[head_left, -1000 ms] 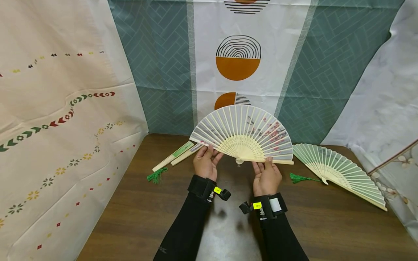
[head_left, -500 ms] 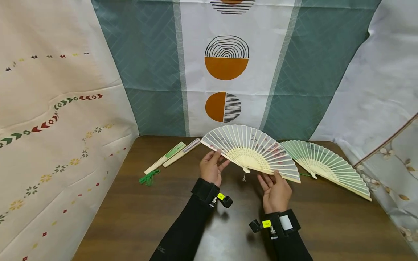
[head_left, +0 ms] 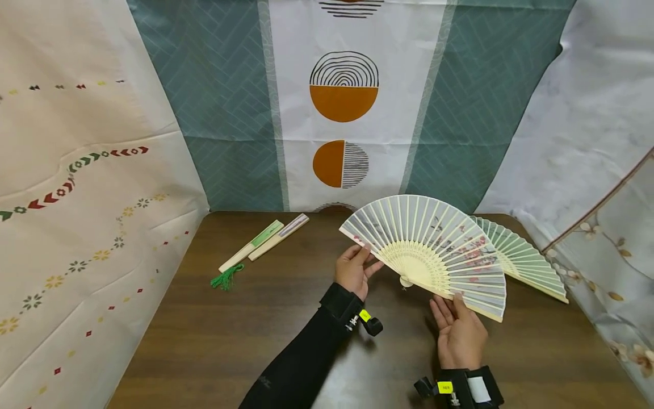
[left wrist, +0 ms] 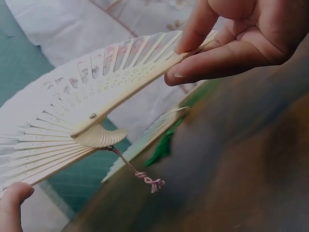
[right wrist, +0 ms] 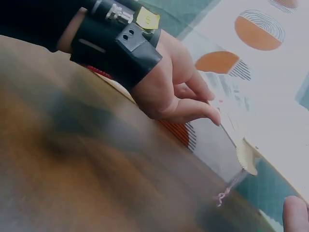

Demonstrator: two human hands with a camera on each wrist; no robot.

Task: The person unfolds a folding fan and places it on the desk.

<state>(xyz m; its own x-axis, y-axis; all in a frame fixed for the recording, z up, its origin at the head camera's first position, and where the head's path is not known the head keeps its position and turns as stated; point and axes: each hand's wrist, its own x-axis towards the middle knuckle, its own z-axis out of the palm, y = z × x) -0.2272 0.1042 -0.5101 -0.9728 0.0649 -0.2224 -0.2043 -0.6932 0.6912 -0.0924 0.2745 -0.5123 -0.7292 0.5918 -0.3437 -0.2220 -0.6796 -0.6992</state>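
Spread wide above the table, a white folding fan (head_left: 424, 250) with pink blossom print tilts down to the right. My left hand (head_left: 353, 271) pinches its left edge between thumb and fingers. At the lower right edge my right hand (head_left: 461, 335) pinches the outer rib. From the fan's pivot hangs a short knotted pink cord (left wrist: 137, 171), seen in the left wrist view. Behind the white fan a green folding fan (head_left: 531, 258) lies spread on the table, partly hidden by it.
Toward the back left of the brown table (head_left: 214, 341) lie two folded fans side by side, a green one (head_left: 255, 244) with a green tassel (head_left: 226, 276) and a pale one (head_left: 280, 236). Patterned cloths (head_left: 225, 102) hang at the back and both sides.
Both hands have carried the spread white fan to the right and lower, and it now tilts. It covers more of the green fan. The head view has turned slightly right.
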